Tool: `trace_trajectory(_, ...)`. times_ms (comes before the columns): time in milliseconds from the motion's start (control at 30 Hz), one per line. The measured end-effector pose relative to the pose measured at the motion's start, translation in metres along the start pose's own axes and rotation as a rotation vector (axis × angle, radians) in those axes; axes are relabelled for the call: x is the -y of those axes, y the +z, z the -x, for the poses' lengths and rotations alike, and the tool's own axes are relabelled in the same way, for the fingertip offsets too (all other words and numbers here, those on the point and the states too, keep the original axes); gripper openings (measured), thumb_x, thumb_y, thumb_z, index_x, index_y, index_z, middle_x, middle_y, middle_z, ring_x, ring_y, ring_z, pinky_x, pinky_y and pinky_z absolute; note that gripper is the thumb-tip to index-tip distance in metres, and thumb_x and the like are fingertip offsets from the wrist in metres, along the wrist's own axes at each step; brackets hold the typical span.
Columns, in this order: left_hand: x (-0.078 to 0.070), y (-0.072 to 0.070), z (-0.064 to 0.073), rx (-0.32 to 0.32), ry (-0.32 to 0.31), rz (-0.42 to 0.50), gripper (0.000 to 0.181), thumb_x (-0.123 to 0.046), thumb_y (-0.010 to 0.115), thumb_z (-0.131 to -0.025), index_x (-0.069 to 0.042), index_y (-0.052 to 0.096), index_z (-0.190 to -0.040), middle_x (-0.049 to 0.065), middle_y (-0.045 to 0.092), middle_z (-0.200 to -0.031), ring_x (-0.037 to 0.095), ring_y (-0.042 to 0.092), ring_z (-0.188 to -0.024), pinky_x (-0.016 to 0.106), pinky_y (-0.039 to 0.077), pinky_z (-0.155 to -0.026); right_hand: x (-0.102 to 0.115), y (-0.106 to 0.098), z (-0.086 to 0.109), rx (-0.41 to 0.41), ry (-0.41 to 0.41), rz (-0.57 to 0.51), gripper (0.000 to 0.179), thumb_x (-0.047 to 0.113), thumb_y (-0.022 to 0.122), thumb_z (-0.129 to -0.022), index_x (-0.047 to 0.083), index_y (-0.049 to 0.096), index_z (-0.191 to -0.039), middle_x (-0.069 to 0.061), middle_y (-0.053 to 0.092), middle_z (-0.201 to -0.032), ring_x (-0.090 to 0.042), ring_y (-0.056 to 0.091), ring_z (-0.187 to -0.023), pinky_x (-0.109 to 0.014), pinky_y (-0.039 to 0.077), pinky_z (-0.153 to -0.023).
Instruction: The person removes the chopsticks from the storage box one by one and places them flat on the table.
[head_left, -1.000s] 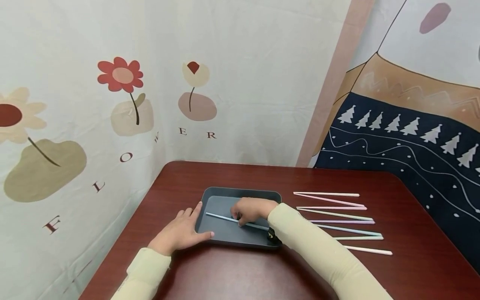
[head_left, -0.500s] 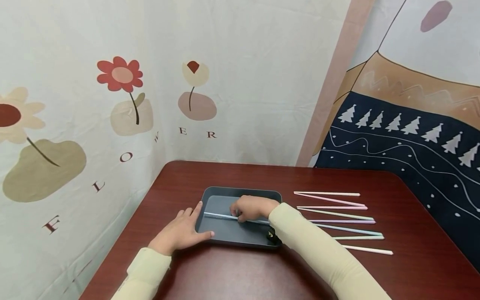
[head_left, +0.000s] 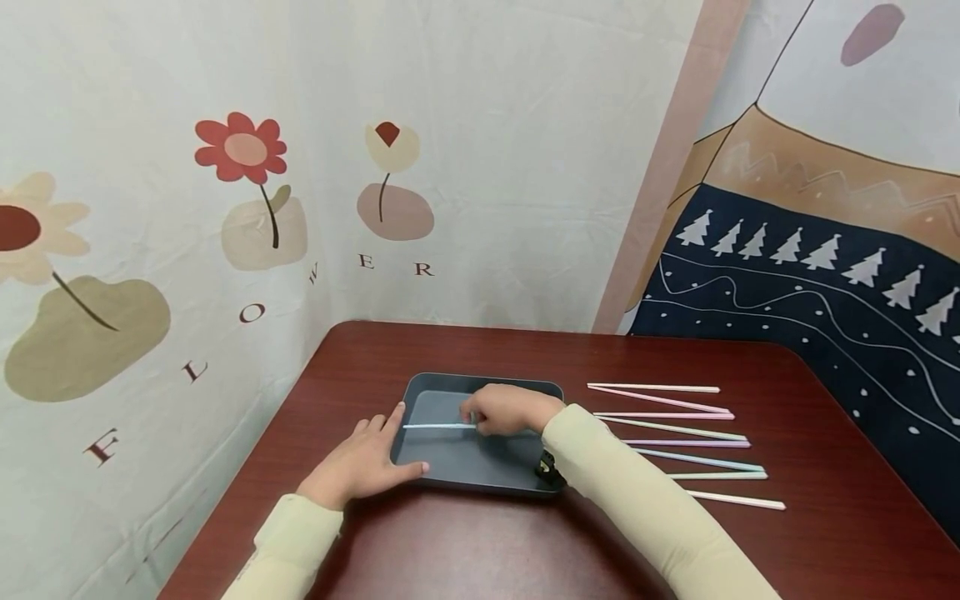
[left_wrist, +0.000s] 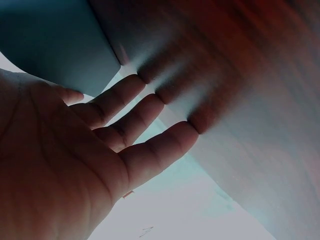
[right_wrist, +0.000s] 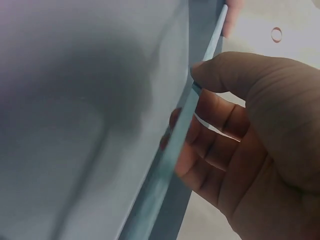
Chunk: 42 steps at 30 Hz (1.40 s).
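A grey rectangular tray [head_left: 468, 467] lies on the table in the head view. Over it, my right hand [head_left: 512, 409] pinches a slim light-blue chopstick [head_left: 435, 426] between thumb and fingers. The right wrist view shows the chopstick [right_wrist: 170, 155] running slantwise through the grip of the hand [right_wrist: 270, 130], above the tray floor. Its near end is hidden by my right hand and sleeve in the head view. My left hand [head_left: 363, 462] rests at the tray's left side, fingers spread, index finger and thumb touching the rim. In the left wrist view its fingers [left_wrist: 160, 147] reach over the tabletop.
Several pastel chopsticks [head_left: 678, 432] lie in a zigzag to the right of the tray, partly behind my right sleeve. The dark red table [head_left: 480, 550] extends around the tray. A printed curtain [head_left: 517, 167] hangs behind and to the left of the table.
My right hand has moved slightly away from me with the chopstick, whose left tip has shifted a little left. The chopstick's visible part now looks nearly level. My left hand has stayed put.
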<state>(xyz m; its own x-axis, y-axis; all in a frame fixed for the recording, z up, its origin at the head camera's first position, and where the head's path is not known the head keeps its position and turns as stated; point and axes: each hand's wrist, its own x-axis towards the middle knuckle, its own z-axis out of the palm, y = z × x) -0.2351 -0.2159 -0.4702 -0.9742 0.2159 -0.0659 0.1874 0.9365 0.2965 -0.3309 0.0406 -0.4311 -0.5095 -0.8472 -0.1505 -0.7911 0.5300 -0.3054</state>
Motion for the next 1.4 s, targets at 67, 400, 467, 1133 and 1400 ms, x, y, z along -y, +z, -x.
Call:
trace_trajectory(67,0.000,0.000,0.000,0.002,-0.001,0.001,0.117,-0.078,0.061,-0.076,-0.002,0.024,-0.157,0.020,0.048,-0.135,0.036,0.045,-0.121,0.050,0.046,-0.091,0.000,0.000,0.001,-0.015,-0.005,-0.002,0.019,0.004,0.061,-0.095,0.016,0.069,-0.108,0.009,0.059,-0.083,-0.007,0.052,-0.072,-0.024,0.045,-0.067)
trace_trajectory(400,0.000,0.000,-0.001,-0.004,0.006,-0.002,0.118,-0.080,0.060,-0.075,-0.002,0.025,-0.157,0.020,0.048,-0.135,0.035,0.046,-0.120,0.050,0.046,-0.091,0.001,-0.004,0.010,-0.044,0.029,-0.033,0.021,0.006,0.059,-0.097,0.018,0.070,-0.112,0.006,0.053,-0.076,-0.008,0.045,-0.066,-0.023,0.040,-0.063)
trace_trajectory(467,0.000,0.000,-0.001,-0.006,0.005,-0.003,0.119,-0.081,0.059,-0.075,-0.002,0.025,-0.157,0.019,0.049,-0.134,0.034,0.046,-0.119,0.049,0.046,-0.090,0.001,-0.004,0.013,-0.052,0.025,-0.034,0.022,0.006,0.059,-0.098,0.017,0.070,-0.112,0.006,0.054,-0.078,-0.008,0.046,-0.067,-0.024,0.041,-0.065)
trace_trajectory(1133,0.001,0.000,-0.001,0.008,0.010,-0.001,0.118,-0.080,0.058,-0.077,-0.002,0.022,-0.157,0.025,0.044,-0.142,0.044,0.041,-0.131,0.057,0.042,-0.098,-0.015,-0.017,0.063,-0.189,0.032,0.034,0.023,0.001,0.058,-0.095,0.013,0.072,-0.109,0.005,0.060,-0.094,-0.010,0.053,-0.078,-0.027,0.047,-0.071)
trace_trajectory(1400,0.002,0.000,0.001,0.010,0.014,0.007,0.118,-0.082,0.057,-0.077,-0.002,0.022,-0.157,0.025,0.044,-0.143,0.044,0.040,-0.130,0.057,0.042,-0.098,-0.021,-0.015,0.092,-0.225,0.084,-0.008,0.022,0.002,0.058,-0.096,0.015,0.072,-0.107,0.005,0.063,-0.101,-0.007,0.056,-0.081,-0.027,0.049,-0.071)
